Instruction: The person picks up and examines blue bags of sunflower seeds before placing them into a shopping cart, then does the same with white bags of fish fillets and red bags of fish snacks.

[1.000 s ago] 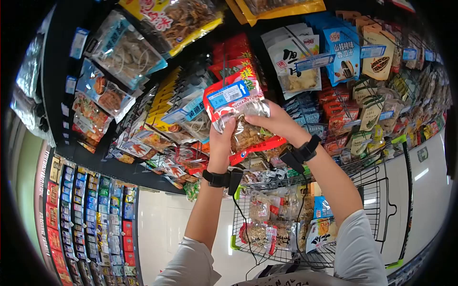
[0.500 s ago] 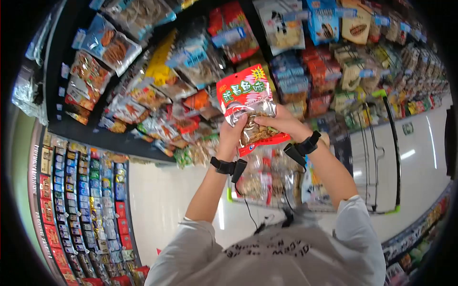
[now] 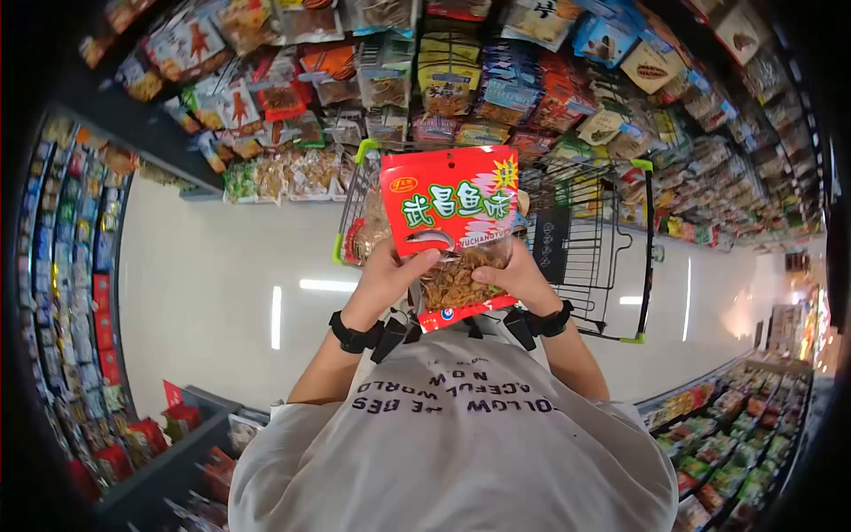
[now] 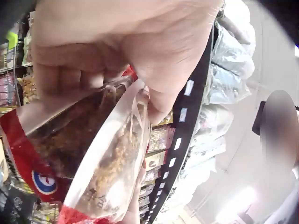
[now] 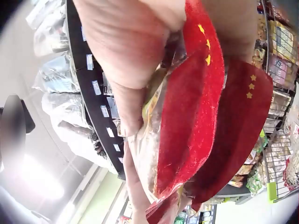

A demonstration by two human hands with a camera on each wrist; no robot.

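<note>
- My left hand [image 3: 383,277] and right hand [image 3: 514,277] both pinch the red dried-fish snack packet [image 3: 452,232], frame centre.
- Slick film — I judge a loose thumb could drop it short of the shopping cart [image 3: 585,230].

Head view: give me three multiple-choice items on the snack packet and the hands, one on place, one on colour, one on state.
1. Where is the snack packet?
A. lying in the cart
B. held up in front of the shopping cart
C. hanging on a shelf peg

2. What colour is the packet's top part?
A. red
B. blue
C. black

3. How is the packet held?
A. by the left hand only
B. by the right hand only
C. by both the left hand and the right hand

Answers: 1 B, the packet sits between the camera and the cart's wire basket. 2 A, red with green characters. 3 C, a thumb pinches each lower side.
</note>
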